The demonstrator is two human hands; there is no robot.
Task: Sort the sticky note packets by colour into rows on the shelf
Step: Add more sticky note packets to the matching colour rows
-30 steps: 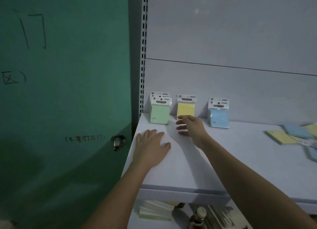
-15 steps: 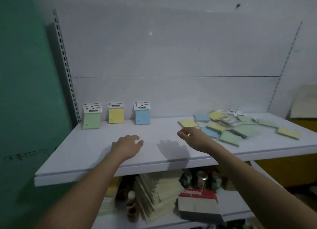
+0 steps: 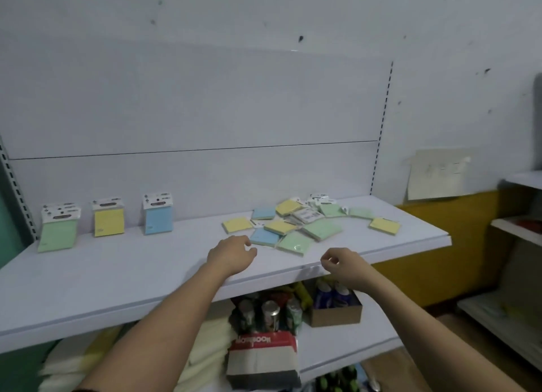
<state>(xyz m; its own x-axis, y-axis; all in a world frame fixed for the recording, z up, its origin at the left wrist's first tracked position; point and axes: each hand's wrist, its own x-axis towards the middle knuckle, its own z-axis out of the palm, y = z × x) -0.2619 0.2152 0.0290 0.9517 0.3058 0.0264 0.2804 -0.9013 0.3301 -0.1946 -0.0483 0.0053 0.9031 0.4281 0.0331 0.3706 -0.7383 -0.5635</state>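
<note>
On the white shelf (image 3: 117,277), three sets of packets stand upright against the back panel at the left: green (image 3: 58,231), yellow (image 3: 109,220) and blue (image 3: 158,217). A loose pile of green, yellow and blue packets (image 3: 296,224) lies flat on the shelf's right half. My left hand (image 3: 231,256) hovers palm down just left of the pile's near blue packet (image 3: 265,237), fingers apart, holding nothing. My right hand (image 3: 341,264) hangs over the shelf's front edge with fingers loosely curled and nothing in it.
Below the shelf sit drink cans (image 3: 269,314), a red and white carton (image 3: 262,359), a cardboard box with bottles (image 3: 337,309) and stacked pale pads (image 3: 205,356). A paper sheet (image 3: 437,174) hangs on the right wall above a yellow band. Another shelf unit (image 3: 519,227) stands at far right.
The view has swung right from the upright packets to the loose pile. Both hands moved right along the shelf; my right hand left the yellow upright packet and now hangs at the front edge.
</note>
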